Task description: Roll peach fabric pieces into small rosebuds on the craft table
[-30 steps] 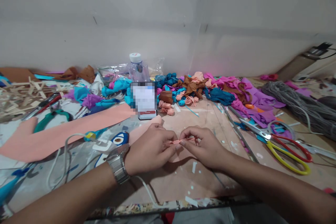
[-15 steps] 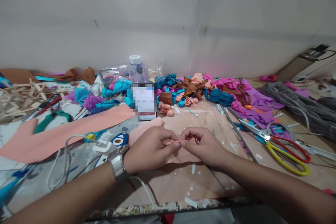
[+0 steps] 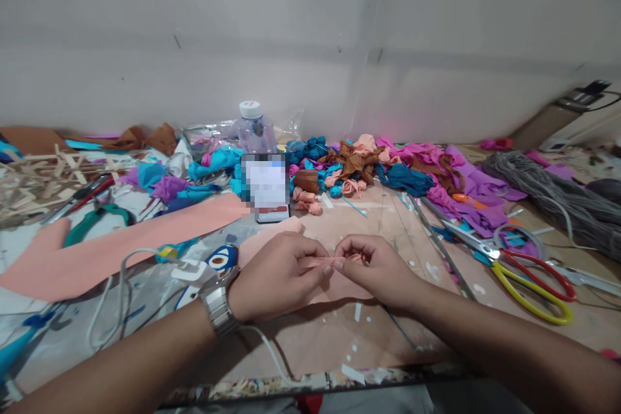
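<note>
Close together over the table's middle, both my hands pinch the edge of a peach crepe paper strip (image 3: 334,284). My left hand (image 3: 279,275), with a metal watch (image 3: 220,307) on its wrist, grips the paper between thumb and fingers. Against it, my right hand (image 3: 376,268) has its fingertips closed on a gathered, folded part of the same strip. Part of the paper hangs below the fingers, and another part shows behind my left hand. Beyond the hands lie finished-looking peach paper roses (image 3: 354,189).
Red-and-yellow-handled scissors (image 3: 528,284) lie to the right, near a bundle of grey cord (image 3: 548,200). A phone (image 3: 269,187) stands before a plastic bottle (image 3: 255,129). Crumpled coloured paper (image 3: 407,178) lines the back. Green-handled pliers (image 3: 97,223) and a long peach sheet (image 3: 136,242) lie left.
My fingertips have shifted slightly along the paper's folded edge, and a bit more of that edge shows between them. Everything else stays in place.
</note>
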The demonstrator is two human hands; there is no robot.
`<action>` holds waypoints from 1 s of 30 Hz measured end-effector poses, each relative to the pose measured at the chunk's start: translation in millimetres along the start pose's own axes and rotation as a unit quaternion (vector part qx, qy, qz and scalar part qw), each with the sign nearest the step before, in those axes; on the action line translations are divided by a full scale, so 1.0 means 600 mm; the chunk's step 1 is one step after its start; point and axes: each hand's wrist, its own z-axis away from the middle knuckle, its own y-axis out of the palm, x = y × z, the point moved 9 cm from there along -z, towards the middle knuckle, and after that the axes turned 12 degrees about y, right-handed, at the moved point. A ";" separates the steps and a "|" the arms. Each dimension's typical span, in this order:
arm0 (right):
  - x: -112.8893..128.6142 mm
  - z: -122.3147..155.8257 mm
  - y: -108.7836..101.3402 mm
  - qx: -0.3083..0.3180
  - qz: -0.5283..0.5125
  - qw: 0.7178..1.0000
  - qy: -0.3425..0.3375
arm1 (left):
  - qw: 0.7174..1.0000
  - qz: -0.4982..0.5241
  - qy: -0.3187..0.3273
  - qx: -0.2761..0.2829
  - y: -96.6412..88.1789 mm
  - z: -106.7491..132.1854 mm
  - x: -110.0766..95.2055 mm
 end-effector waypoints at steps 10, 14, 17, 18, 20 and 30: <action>0.015 0.006 0.001 -0.011 0.030 0.998 -0.045 | 0.997 0.067 -0.023 0.010 0.011 0.004 0.015; 0.031 0.014 0.003 -0.025 0.076 0.991 -0.106 | 0.996 0.065 -0.053 0.035 0.018 0.007 0.021; 0.047 0.022 -0.001 -0.058 0.124 0.977 -0.165 | 0.993 0.090 -0.064 0.042 0.021 0.008 0.022; 0.053 0.025 -0.002 -0.068 0.136 0.971 -0.183 | 0.991 0.108 -0.064 0.044 0.023 0.007 0.022; 0.060 0.030 -0.003 -0.082 0.153 0.962 -0.211 | 0.986 0.145 -0.060 0.049 0.026 0.007 0.020; 0.070 0.039 0.000 -0.099 0.180 0.943 -0.260 | 0.972 0.225 -0.048 0.042 0.034 0.006 0.031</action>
